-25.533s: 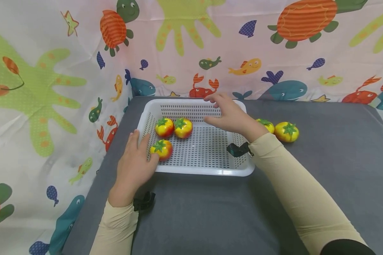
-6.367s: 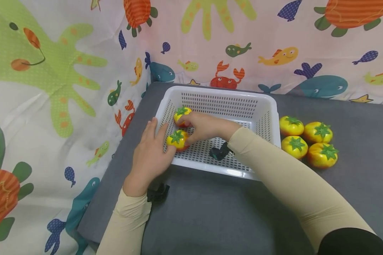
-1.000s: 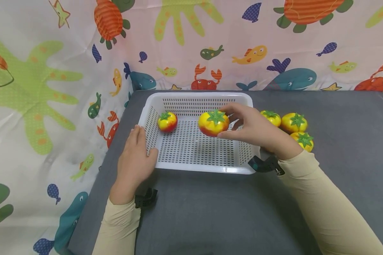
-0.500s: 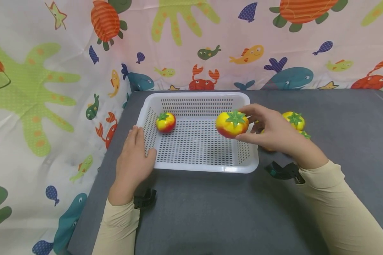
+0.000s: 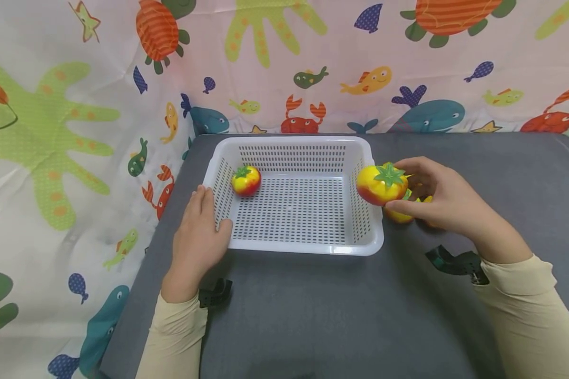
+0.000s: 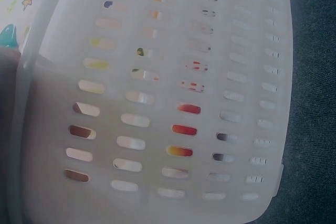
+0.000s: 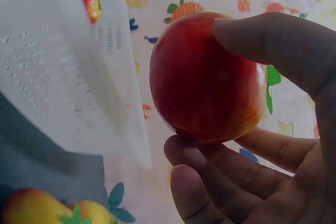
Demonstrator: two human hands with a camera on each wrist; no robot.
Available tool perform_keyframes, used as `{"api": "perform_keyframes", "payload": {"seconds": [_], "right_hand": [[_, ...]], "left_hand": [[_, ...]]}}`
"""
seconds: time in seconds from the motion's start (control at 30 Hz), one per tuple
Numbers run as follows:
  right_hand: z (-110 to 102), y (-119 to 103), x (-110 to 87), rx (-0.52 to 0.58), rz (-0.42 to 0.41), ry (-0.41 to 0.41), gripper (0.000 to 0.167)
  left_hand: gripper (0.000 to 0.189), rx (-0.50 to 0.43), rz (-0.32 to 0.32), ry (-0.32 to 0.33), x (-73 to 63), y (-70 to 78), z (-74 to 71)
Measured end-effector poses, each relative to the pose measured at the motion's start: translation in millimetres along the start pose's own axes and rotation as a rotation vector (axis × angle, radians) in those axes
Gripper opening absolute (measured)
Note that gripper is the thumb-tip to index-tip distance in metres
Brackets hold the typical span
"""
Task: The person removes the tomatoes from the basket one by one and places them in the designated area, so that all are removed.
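My right hand (image 5: 450, 197) grips a yellow-and-red toy tomato (image 5: 379, 184) with a green leafy top, thumb on one side and fingers on the other. It is held up at the right rim of the white perforated basket (image 5: 294, 249). In the right wrist view, the red underside of this tomato (image 7: 205, 82) faces the camera. One more tomato (image 5: 246, 181) sits inside the basket, near its left wall. My left hand (image 5: 196, 245) rests on the left rim with fingers fairly straight. The left wrist view shows mostly the slotted basket wall (image 6: 142, 129).
Just right of the basket, other tomatoes (image 5: 399, 215) lie on the dark grey tabletop (image 5: 313, 310), partly hidden behind my right hand. A curtain (image 5: 265, 52) printed with sea animals hangs at the back and left edges of the table.
My right hand has carried the tomato rightward, from over the basket's middle to its right rim. Earlier, more tomatoes were in the basket and fewer lay on the table. My left hand stays at the rim.
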State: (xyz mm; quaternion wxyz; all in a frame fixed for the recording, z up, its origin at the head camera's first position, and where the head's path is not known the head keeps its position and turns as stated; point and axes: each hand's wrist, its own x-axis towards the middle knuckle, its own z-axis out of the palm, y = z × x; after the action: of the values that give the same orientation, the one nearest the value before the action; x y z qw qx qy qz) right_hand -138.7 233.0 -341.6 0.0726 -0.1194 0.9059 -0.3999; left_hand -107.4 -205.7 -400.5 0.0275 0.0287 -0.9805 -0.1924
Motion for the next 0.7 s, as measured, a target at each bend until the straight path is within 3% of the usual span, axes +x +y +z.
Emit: {"api": "perform_keyframes", "payload": {"seconds": [0.23,0.47,0.7], "right_hand": [[-2,26,-17.4,-0.014,-0.004,0.013,0.073],[0,47,-38.7,-0.02,0.073,0.034,0.076],[8,64,-50.6,-0.04,0.077,0.032,0.074]], "left_hand": [[0.079,-0.001,-0.001,-0.005,0.0,0.8,0.7],[0.079,0.0,0.001,-0.007,0.3,2.0,0.3],[0.079,0.003,-0.001,0.001,0.3,2.6,0.0]]}}
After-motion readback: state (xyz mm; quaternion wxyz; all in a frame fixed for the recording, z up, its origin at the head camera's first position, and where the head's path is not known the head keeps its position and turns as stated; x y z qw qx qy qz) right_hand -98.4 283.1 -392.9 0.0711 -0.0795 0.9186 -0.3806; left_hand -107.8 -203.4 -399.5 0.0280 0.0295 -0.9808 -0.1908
